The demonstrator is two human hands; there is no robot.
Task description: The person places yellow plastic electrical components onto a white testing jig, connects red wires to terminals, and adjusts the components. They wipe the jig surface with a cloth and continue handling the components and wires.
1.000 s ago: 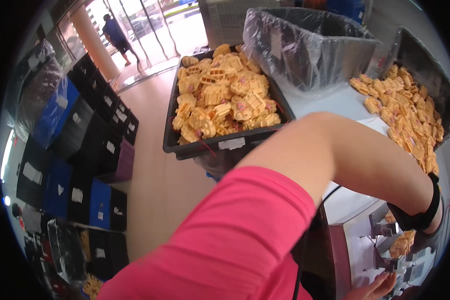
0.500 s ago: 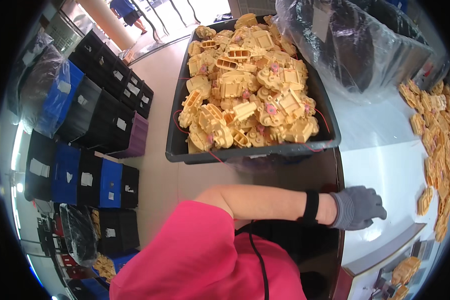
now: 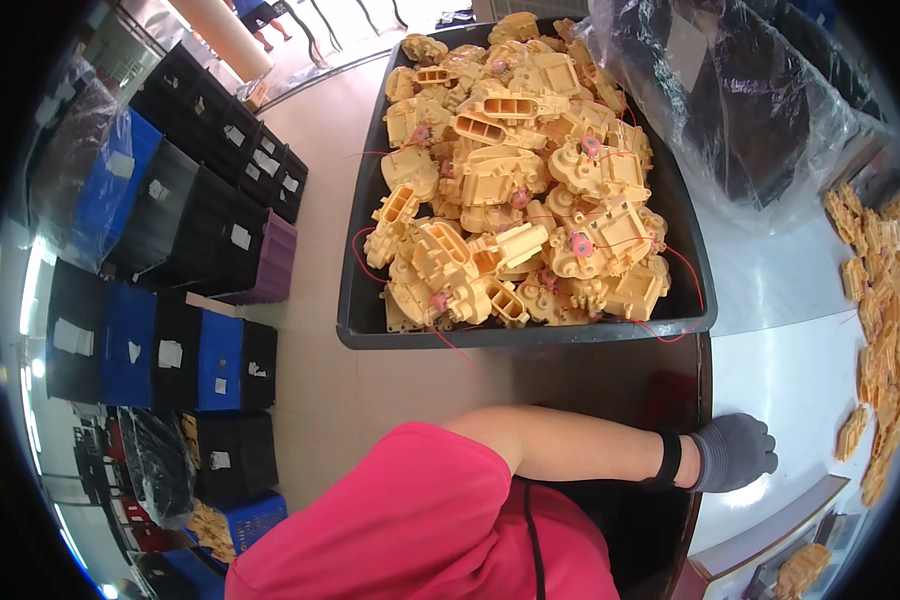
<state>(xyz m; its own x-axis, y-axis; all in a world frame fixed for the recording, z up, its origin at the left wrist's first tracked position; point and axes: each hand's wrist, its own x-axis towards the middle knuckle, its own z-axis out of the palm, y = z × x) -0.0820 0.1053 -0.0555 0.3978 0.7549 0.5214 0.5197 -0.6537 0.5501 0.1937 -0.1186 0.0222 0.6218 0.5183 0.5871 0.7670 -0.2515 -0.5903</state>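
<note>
My left hand [image 3: 734, 453], in a grey knitted glove with a black band at the wrist, is over the white tabletop [image 3: 770, 360]. Its fingers are curled in, and the palm side is hidden, so anything inside does not show. Nearest to it on the table lies a single yellow plastic part [image 3: 851, 433], apart from the hand. My right hand is out of the picture. Beyond my pink sleeve stands a black bin [image 3: 530, 336] heaped with yellow moulded plastic housings [image 3: 495, 170], several with pink pieces and thin red wires.
A long pile of yellow parts [image 3: 885, 330] runs along the table's far right. Clear plastic film drapes a dark bin [image 3: 730, 90] at upper right. Black and blue crates [image 3: 130, 345] are stacked on the left. Another yellow part [image 3: 802, 572] sits below a raised ledge [image 3: 770, 535].
The view has shifted, so the heaped bin sits lower and further right. My left hand's fingers, one of which stuck out before, are now curled closer together.
</note>
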